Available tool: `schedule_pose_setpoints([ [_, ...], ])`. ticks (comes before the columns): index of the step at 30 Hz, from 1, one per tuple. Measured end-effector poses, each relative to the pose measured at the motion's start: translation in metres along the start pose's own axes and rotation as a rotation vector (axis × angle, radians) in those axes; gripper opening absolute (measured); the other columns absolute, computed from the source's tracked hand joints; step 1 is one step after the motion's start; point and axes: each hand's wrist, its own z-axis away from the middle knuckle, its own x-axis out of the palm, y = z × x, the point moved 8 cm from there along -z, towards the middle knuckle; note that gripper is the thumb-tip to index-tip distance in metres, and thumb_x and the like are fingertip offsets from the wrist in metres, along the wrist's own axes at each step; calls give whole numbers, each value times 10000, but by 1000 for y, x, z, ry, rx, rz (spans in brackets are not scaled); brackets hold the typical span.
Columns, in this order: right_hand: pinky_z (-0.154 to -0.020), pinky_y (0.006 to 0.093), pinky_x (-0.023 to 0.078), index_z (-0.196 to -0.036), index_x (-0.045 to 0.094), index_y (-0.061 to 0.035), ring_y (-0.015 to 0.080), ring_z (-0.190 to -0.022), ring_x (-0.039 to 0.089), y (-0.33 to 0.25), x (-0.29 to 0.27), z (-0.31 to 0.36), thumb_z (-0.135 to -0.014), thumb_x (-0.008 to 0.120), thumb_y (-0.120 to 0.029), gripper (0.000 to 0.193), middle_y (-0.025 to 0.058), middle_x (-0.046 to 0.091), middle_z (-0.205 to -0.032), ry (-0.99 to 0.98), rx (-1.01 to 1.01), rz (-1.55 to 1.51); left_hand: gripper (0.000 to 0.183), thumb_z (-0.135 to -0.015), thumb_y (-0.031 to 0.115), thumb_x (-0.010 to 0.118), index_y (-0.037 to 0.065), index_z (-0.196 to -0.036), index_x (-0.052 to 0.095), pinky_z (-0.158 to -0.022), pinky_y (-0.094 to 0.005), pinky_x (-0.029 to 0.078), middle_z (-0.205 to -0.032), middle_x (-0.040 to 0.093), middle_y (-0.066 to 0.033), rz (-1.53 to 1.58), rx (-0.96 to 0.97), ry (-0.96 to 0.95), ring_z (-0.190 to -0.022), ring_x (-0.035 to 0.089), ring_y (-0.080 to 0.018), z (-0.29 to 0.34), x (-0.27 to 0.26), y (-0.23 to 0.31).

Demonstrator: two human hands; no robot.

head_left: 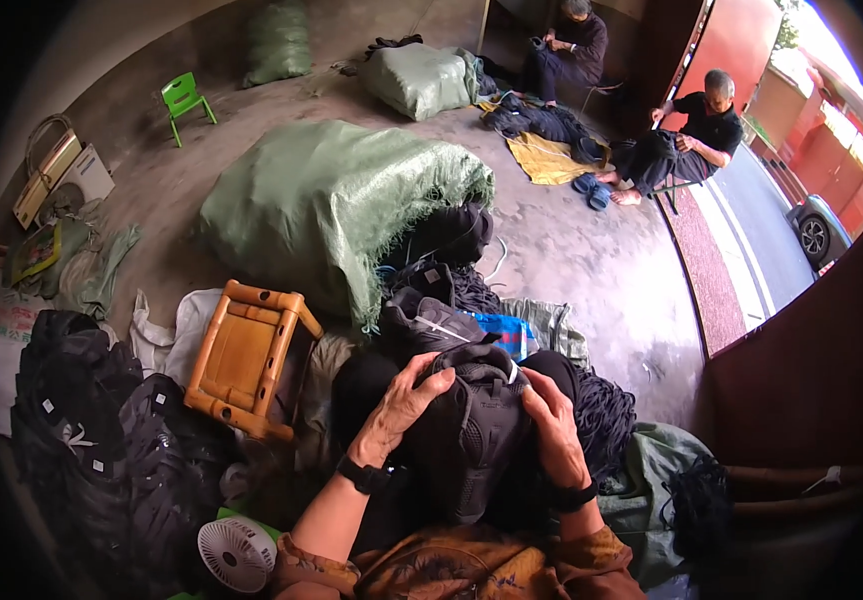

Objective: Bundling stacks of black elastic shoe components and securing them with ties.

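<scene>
A black shoe upper (476, 425) with a padded, mesh-like surface lies over my lap, its collar end pointing away from me. My left hand (403, 408) grips its left edge, thumb on top near the collar. On the opposite side my right hand (554, 415) holds the right edge, with the fingers curled partly out of sight beneath. A small white strip (513, 372) shows at the collar by my right fingers. Just beyond my knees, more dark uppers (431, 318) spill from the mouth of a big green woven sack (331, 200). Beside my right knee is a heap of black laces (603, 425).
To my left are a bamboo stool (241, 355) lying tipped, a pile of black uppers (91, 430) and a small white fan (236, 553). Green sheeting (666, 470) lies at my right. Farther off, two people (706, 135) sit working near another sack (421, 80) and a green chair (183, 100).
</scene>
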Motion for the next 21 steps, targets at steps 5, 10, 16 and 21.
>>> schedule_pose_setpoints([
  [5,-966,342,401,-1256,547,-9,251,-1111,550,-7,2,8,-823,651,-355,564,166,607,-1170,-60,23,208,468,-880,307,569,22,-1250,530,-958,-296,429,-1158,592,-82,176,-17,135,-1069,560,-152,36,-4,-28],
  [10,-1020,313,351,-1317,478,33,252,-1204,507,-7,30,-7,-936,495,-249,474,180,559,-1277,-143,-151,80,481,-885,353,586,3,-1213,552,-882,-273,429,-1039,607,-55,269,-28,199,-986,551,-134,20,-22,-36],
  [16,-1112,345,252,-1349,451,11,270,-1340,377,5,19,8,-963,498,-298,497,186,445,-1401,-110,-238,124,477,-979,349,471,-29,-1270,468,-1014,-343,382,-1251,546,-193,-208,378,452,-1208,500,-282,43,-8,-13],
  [21,-1134,410,214,-1421,359,-28,326,-1405,248,-11,28,22,-805,722,-379,796,199,263,-1506,-200,-484,253,443,-1001,304,432,-29,-1293,456,-1059,-390,352,-1338,470,-247,-526,513,447,-1278,427,-388,48,-1,6],
])
